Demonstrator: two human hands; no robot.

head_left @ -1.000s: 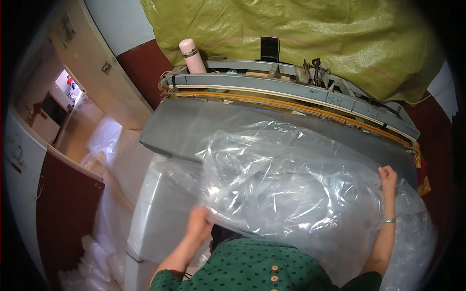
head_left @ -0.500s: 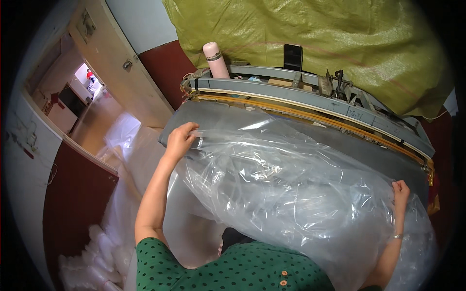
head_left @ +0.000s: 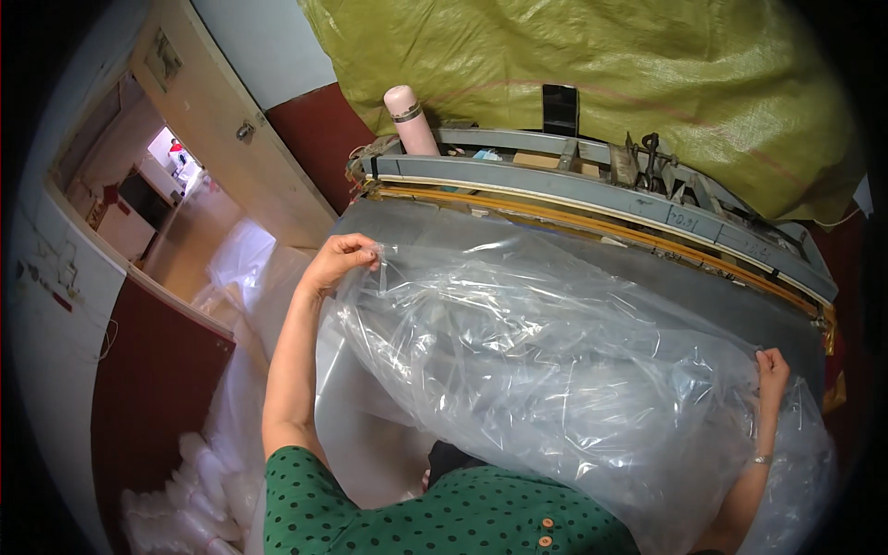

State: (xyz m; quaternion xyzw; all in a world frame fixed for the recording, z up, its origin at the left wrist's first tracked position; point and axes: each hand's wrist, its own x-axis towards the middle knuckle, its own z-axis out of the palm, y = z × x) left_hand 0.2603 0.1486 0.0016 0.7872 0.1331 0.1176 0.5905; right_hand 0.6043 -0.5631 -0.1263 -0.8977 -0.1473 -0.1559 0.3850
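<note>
A wide, clear plastic sheet (head_left: 555,370) spreads between my hands, crumpled and shiny. My left hand (head_left: 340,261) pinches its far left corner, thumb against fingers. At the far right, my right hand (head_left: 771,370) is closed on the sheet's other edge. The sheet lies partly over a dark grey work surface (head_left: 684,291) and hangs toward my body. Behind its far edge runs a long grey metal machine frame (head_left: 555,180) with an orange strip along its front.
A pink flask (head_left: 412,120) and a dark phone-like slab (head_left: 560,109) stand at the frame. Yellow-green woven sheeting (head_left: 647,65) hangs behind. Bundled clear plastic (head_left: 190,499) lies on the floor at the lower left. Beyond it, a door (head_left: 231,111) stands ajar.
My left hand has drawn slightly back and left with its corner, and the sheet's far edge looks straighter. My right hand has barely moved. The view has shifted slightly.
</note>
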